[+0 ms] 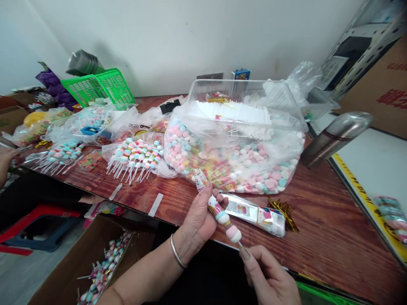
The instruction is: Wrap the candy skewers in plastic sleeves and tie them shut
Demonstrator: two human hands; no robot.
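Note:
A marshmallow skewer [233,233] with pink, white, blue and yellow pieces slants over the table's front edge. My left hand [201,216], with a bangle on its wrist, is closed round its upper part, where a clear printed wrapper [200,179] sticks out past the fingers. Lower down, my right hand [270,275] pinches the skewer's white stick between thumb and fingers. Just beyond my hands lies a stack of flat printed clear bags [254,214], and gold twist ties [285,215] lie at its right end.
A big clear bag of marshmallows [276,176] lies behind, under a clear plastic box [294,103]. More marshmallow skewers [136,154] lie to the left. A steel flask [337,137] stands right. Below left is a cardboard box [76,254] holding skewers. Another person's hand [6,159] shows far left.

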